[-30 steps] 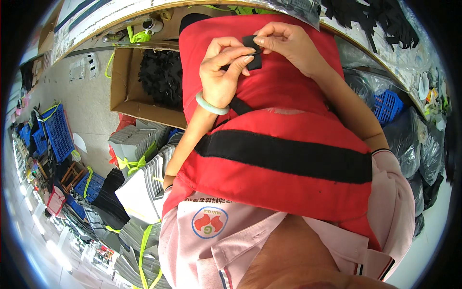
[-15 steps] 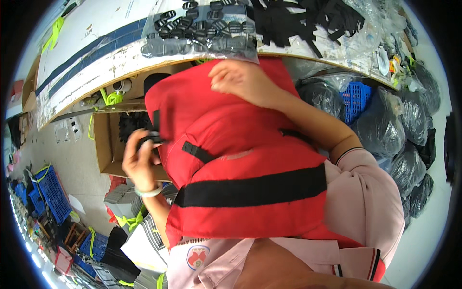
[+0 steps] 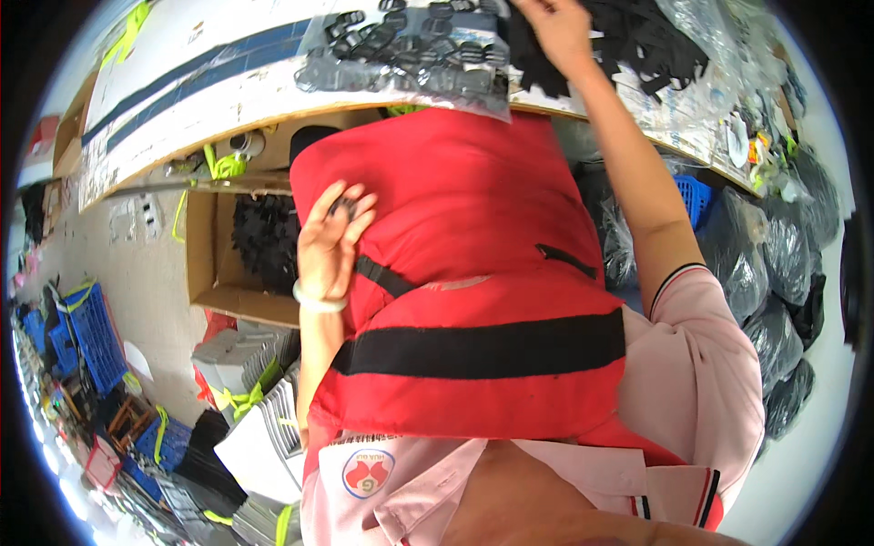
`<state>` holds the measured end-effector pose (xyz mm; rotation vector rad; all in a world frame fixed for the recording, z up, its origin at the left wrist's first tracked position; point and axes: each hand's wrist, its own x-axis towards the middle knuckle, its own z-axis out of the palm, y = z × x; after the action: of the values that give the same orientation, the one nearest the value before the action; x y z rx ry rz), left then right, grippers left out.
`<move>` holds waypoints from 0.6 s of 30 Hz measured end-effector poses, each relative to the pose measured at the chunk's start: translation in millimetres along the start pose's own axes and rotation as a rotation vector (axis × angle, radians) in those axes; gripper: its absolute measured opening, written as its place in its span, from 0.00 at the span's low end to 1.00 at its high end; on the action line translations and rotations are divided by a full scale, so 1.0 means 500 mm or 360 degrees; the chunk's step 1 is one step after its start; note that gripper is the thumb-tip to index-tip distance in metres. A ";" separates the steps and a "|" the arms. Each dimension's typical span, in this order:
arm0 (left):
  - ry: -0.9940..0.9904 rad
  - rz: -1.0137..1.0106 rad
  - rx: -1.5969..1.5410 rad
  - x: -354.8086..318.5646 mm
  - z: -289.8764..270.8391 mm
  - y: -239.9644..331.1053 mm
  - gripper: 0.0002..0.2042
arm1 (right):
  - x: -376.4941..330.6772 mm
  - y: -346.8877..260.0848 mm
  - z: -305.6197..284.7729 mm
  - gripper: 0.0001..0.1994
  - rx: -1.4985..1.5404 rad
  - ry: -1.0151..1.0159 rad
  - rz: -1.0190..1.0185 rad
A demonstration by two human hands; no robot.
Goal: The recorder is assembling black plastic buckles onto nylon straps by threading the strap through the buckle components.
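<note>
My left hand (image 3: 330, 246) is raised over the upper left of the red apron (image 3: 446, 200), its fingers curled round a small black plastic buckle (image 3: 343, 207). My right arm stretches out over the worktable. The right hand (image 3: 560, 32) is at the pile of short black webbing straps (image 3: 642, 45), its fingers drawn together at the top edge of the view; whatever lies between the fingertips cannot be made out. To the left of that hand, a clear plastic bag (image 3: 410, 77) carries many loose black buckles.
The white worktable (image 3: 218, 86) has a curved-looking front edge just ahead of me. Below it at left stands an open cardboard box (image 3: 205, 246) with black pieces inside. Stacked grey sheets (image 3: 264, 437) and a blue crate (image 3: 96, 337) are farther left. Dark plastic bags (image 3: 737, 241) crowd the right.
My right hand has gone from above the apron out to the strap pile on the table. My left hand has moved right and up, over the apron, with the black buckle in it.
</note>
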<state>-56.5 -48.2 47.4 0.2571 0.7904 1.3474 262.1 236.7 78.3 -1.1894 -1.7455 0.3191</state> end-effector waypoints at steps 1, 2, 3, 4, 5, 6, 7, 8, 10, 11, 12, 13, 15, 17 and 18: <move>0.0027 0.0062 0.0215 -0.001 0.020 -0.003 0.18 | 0.012 -0.022 0.001 0.05 0.0024 0.0058 -0.0043; 0.0012 0.0089 0.0425 0.004 0.044 -0.007 0.19 | 0.023 -0.049 -0.030 0.05 -0.0174 0.0232 -0.0076; -0.0011 0.0127 0.0452 0.009 0.051 -0.014 0.18 | 0.032 -0.077 -0.050 0.05 -0.0120 0.0348 -0.0141; -0.0047 0.0161 0.0484 0.017 0.060 -0.020 0.17 | 0.047 -0.078 -0.068 0.04 -0.0052 0.0539 -0.0427; 0.0060 0.0159 0.0495 0.018 0.053 -0.018 0.15 | 0.043 -0.112 -0.057 0.04 0.0196 0.0466 -0.0196; 0.0072 0.0151 0.0452 0.023 0.060 -0.018 0.11 | 0.052 -0.116 -0.061 0.04 0.0463 0.0609 -0.0310; 0.0104 0.0126 0.0494 0.025 0.055 -0.017 0.08 | 0.032 -0.192 -0.060 0.03 0.0455 0.0483 -0.0080; 0.0116 0.0095 0.0538 0.026 0.057 -0.015 0.06 | 0.007 -0.265 -0.073 0.03 0.0429 0.0366 0.0142; 0.0093 0.0083 0.0544 0.038 0.085 -0.022 0.04 | -0.034 -0.123 -0.053 0.03 0.0173 0.0304 -0.0400; 0.0130 0.0094 0.0512 0.031 0.060 -0.017 0.04 | -0.092 -0.189 -0.001 0.07 0.0423 -0.0175 -0.0029; 0.0100 0.0081 0.0462 0.030 0.051 -0.019 0.05 | -0.148 -0.279 0.014 0.11 0.0594 -0.0633 0.0332; 0.0094 0.0095 0.0327 0.034 0.066 -0.024 0.03 | -0.173 -0.305 0.017 0.11 0.0630 -0.0925 0.0376; 0.0069 0.0132 0.0270 0.042 0.071 -0.028 0.02 | -0.209 -0.309 0.025 0.11 0.0677 -0.1221 0.0429; 0.0080 0.0184 0.0218 0.044 0.073 -0.028 0.02 | -0.238 -0.296 0.037 0.07 0.0933 -0.1344 0.0366; 0.0091 0.0190 0.0224 0.043 0.064 -0.025 0.02 | -0.242 -0.300 0.041 0.07 0.0947 -0.1349 0.0363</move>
<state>-26.2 -22.6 55.4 0.3830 0.9320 1.4179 166.6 69.4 98.4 -0.8415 -1.9664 1.5399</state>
